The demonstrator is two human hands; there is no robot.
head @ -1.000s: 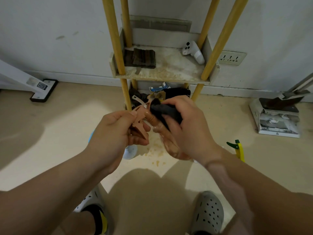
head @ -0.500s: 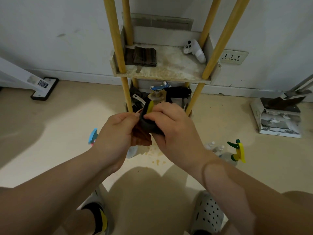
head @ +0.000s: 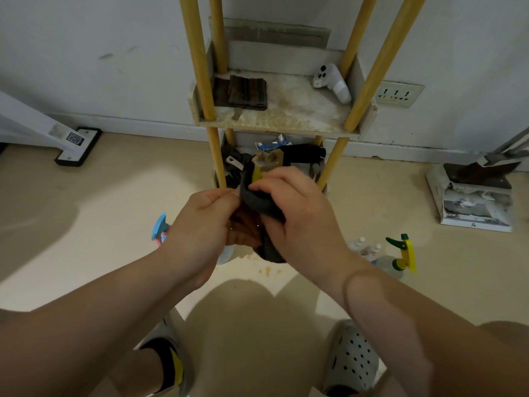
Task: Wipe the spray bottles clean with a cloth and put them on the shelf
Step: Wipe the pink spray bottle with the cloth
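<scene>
My left hand point(head: 204, 224) grips a brownish spray bottle point(head: 243, 229), which is almost wholly hidden between my hands. My right hand point(head: 297, 216) presses a dark grey cloth point(head: 257, 202) around the bottle's upper part. A bit of yellow shows at the cloth's top edge. Other spray bottles stand on the floor: one with a green and yellow trigger point(head: 402, 253) to the right, two small white-capped ones point(head: 362, 246) beside it, and one with a blue and pink head point(head: 160, 227) to the left. The shelf point(head: 286, 118) with yellow posts stands straight ahead.
On the shelf lie a folded dark cloth point(head: 246, 93) and a white controller point(head: 332, 83). The tier below holds dark clutter point(head: 286, 156). A white stand base point(head: 77, 144) is at left, a dustpan on a box point(head: 475, 196) at right. My feet are below.
A second ago the brownish bottle and its trigger showed between my hands. My right hand has since slid the cloth up over it, and both hands have closed together, hiding the bottle.
</scene>
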